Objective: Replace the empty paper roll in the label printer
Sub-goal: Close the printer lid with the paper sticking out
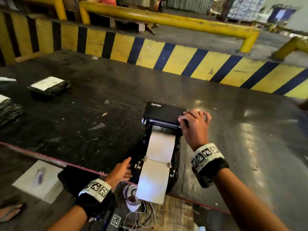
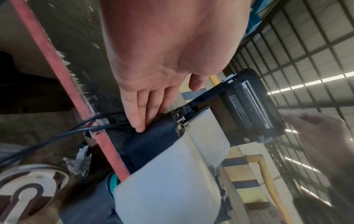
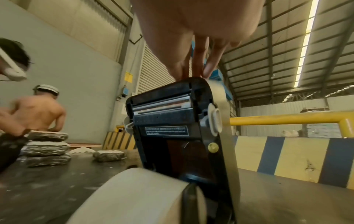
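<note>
Printer [image 1: 162, 130] (lid raised, paper [image 1: 155, 165] fed through): lid edge gripped by right hand [image 1: 194, 125]; base touched by flat-fingered left hand [image 1: 121, 170].

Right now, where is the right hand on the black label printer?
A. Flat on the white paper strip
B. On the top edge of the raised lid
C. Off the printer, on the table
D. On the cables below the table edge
B: the right hand has its fingertips on the top edge of the black label printer's raised lid, while the white paper strip lies untouched below.
</note>
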